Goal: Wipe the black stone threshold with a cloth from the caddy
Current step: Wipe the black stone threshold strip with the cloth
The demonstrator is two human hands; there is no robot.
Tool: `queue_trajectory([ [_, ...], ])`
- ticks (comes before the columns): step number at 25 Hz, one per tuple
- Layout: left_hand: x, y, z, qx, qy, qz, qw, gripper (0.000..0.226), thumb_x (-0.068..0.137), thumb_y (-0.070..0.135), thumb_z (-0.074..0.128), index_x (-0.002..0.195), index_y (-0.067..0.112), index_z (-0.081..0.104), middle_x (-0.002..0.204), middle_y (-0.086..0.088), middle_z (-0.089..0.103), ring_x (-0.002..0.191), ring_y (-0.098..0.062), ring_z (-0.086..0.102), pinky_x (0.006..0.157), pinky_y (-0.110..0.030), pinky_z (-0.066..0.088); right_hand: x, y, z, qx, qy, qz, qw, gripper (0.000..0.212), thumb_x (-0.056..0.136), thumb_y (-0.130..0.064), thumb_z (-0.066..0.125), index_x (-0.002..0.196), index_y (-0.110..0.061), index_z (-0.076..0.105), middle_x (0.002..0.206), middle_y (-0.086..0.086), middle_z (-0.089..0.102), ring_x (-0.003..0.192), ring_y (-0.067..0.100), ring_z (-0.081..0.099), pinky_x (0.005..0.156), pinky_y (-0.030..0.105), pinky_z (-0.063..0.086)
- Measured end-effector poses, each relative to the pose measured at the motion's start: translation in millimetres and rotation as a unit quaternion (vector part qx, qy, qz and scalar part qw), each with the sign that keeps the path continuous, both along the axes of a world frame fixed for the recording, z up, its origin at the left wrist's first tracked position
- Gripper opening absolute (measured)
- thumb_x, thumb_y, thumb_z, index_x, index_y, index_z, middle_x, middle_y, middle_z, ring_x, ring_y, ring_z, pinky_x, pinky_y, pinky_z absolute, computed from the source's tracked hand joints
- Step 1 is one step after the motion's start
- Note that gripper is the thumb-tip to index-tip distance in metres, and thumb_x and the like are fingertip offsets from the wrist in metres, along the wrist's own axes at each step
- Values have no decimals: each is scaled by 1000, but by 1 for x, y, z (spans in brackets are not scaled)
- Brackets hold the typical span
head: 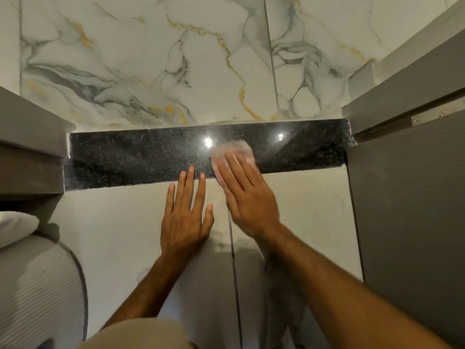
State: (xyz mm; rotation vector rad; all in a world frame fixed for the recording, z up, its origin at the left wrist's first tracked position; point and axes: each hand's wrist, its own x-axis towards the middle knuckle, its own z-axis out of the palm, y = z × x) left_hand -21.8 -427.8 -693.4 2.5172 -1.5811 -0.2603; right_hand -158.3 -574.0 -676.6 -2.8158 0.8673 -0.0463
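The black speckled stone threshold (130, 157) runs across the doorway between grey door frames. My right hand (247, 195) lies flat on a pale, blurred cloth (235, 148), pressing it onto the threshold right of centre. My left hand (187, 215) rests flat on the plain floor tile just before the threshold, fingers spread, fingertips touching its near edge, holding nothing. The caddy is not in view.
Beyond the threshold lies white marble-patterned tile (156, 59) with gold and grey veins. A grey door frame (30, 157) stands at left and a grey door (412, 210) at right. A grey ribbed object (37, 293) sits at lower left.
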Motion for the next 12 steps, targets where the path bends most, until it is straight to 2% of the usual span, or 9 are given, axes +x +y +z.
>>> queue_trajectory([
  [1, -1, 0, 3, 1, 3, 1, 1000, 73, 107, 43, 33, 172, 11, 20, 181, -18, 14, 168, -33, 10, 137, -44, -3, -27, 6, 4, 14, 0, -33, 999, 67, 115, -32, 36, 178, -23, 12, 188, 2, 8, 175, 20, 2, 143, 48, 18],
  [3, -2, 0, 4, 5, 8, 9, 1000, 74, 106, 43, 33, 172, 11, 21, 181, -16, 13, 168, -33, 11, 137, -43, -6, -46, 2, 3, 3, 2, -196, 981, 66, 116, -35, 33, 177, -21, 16, 187, 5, 14, 175, 23, 6, 142, 49, 23],
  [5, -2, 1, 3, 6, 5, 10, 1000, 74, 106, 43, 34, 172, 12, 19, 182, -16, 11, 169, -32, 7, 137, -42, -9, -5, -16, 0, -8, -39, -374, 927, 66, 115, -34, 31, 176, -13, 18, 185, 12, 21, 173, 31, 18, 139, 55, 29],
  [6, -2, 3, 2, 3, 0, 13, 1000, 74, 106, 42, 34, 172, 12, 18, 182, -16, 11, 169, -31, 6, 138, -43, -7, 30, -21, 1, -10, -54, -416, 908, 67, 114, -34, 34, 175, -11, 19, 183, 16, 25, 171, 35, 24, 137, 57, 32],
  [7, -2, 5, 1, -2, -5, 19, 1000, 74, 106, 40, 35, 172, 11, 18, 182, -17, 12, 169, -31, 6, 138, -46, -3, 60, -20, 1, -10, -59, -405, 912, 68, 113, -33, 36, 175, -10, 19, 182, 19, 26, 170, 37, 26, 136, 58, 34],
  [8, -2, 7, 1, -3, -11, 30, 999, 73, 106, 38, 37, 172, 10, 19, 181, -18, 13, 169, -33, 8, 138, -49, 3, 79, -12, -1, -9, -62, -343, 937, 69, 113, -32, 38, 175, -11, 17, 183, 19, 23, 171, 37, 24, 138, 57, 31],
  [10, -3, 21, 3, -6, -19, 56, 998, 72, 107, 35, 40, 170, 7, 24, 179, -22, 18, 167, -37, 15, 136, -56, 16, 67, 18, -11, 1, -43, -80, 996, 71, 113, -29, 39, 177, -16, 10, 187, 13, 10, 175, 31, 8, 141, 56, 22],
  [11, -2, 31, 5, -8, -26, 64, 998, 70, 107, 34, 40, 169, 5, 26, 178, -24, 21, 166, -39, 19, 135, -59, 21, 43, 30, -8, 9, -26, 34, 999, 72, 113, -29, 41, 178, -18, 11, 188, 9, 7, 175, 27, 5, 141, 55, 21],
  [12, -2, 40, 7, -7, -31, 65, 997, 69, 107, 34, 39, 168, 3, 29, 177, -25, 23, 165, -41, 22, 133, -62, 26, 13, 32, -3, 19, -8, 94, 995, 72, 113, -30, 43, 177, -21, 13, 188, 5, 8, 175, 24, 5, 140, 54, 23],
])
